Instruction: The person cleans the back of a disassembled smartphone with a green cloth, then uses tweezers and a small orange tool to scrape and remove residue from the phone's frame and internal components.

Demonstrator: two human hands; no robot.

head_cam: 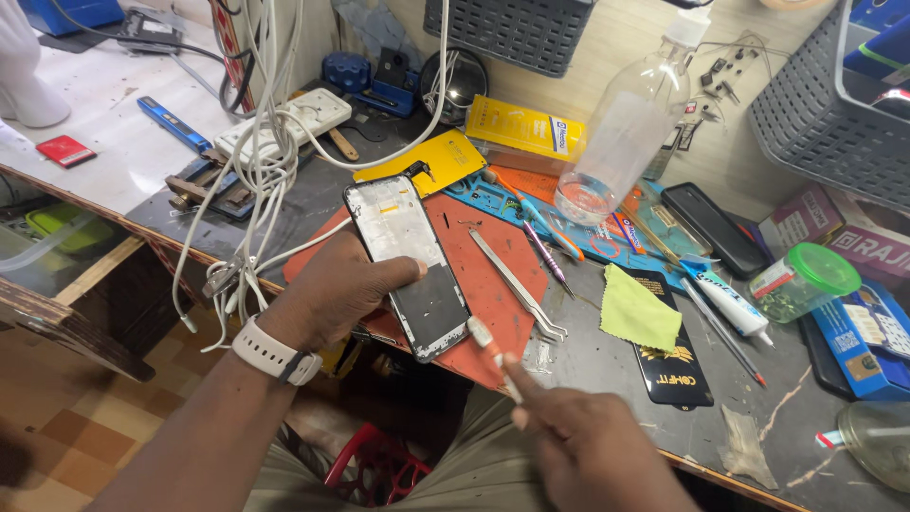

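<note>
Over the orange mat (493, 284), left hand (332, 294) clamps the phone frame (409, 265) lengthwise away from him; right hand (578, 446) pinches a small brush (493, 356) at its near corner.

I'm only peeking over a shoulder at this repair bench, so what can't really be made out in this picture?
- Left hand covers one edge of the phone frame, head view.
- Small white-tipped tool in the right hand: blurred, and its lower end is hidden by the fingers.
- Contents of the green-lidded jar: too small to tell.
- Glass dish: cut off by the right edge.
</note>
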